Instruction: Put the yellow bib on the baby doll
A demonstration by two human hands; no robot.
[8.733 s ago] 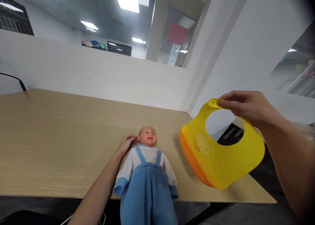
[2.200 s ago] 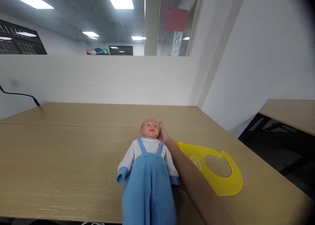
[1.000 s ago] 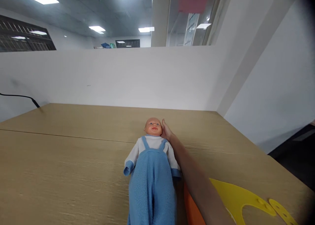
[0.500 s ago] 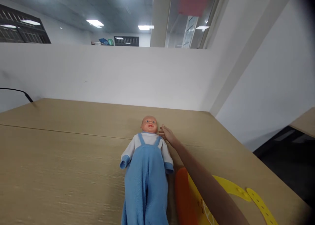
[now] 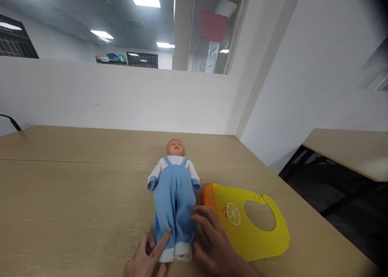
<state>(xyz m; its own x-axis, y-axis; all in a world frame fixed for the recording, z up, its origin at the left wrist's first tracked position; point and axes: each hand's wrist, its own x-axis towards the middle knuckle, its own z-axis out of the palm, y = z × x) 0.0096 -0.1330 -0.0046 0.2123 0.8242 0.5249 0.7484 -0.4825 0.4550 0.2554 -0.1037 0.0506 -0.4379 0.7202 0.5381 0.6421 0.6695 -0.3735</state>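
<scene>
A baby doll (image 5: pixel 176 196) in a white shirt and light blue overalls lies on its back on the table (image 5: pixel 75 212), head toward the wall. At its lower left leg in the picture is my left hand (image 5: pixel 147 254), index finger stretched across the trouser fabric, the other fingers partly curled and half out of sight. Beside the opposite leg, my right hand (image 5: pixel 214 240) has its fingers apart, slightly blurred, the tips at the edge of the overalls. To the right lies a yellow bib (image 5: pixel 251 244) with an orange pocket and a white citrus-slice print, partly covered by my right hand.
A white wall (image 5: pixel 121 99) with a window above it closes off the table's far edge. A black cable (image 5: pixel 12 121) reaches the table's far left corner. Another table (image 5: pixel 351 147) stands at the right, across a dark gap.
My right hand has moved from beside the doll's head down to its legs. My left hand has come into view at the other leg. The camera view has shifted, showing the whole bib.
</scene>
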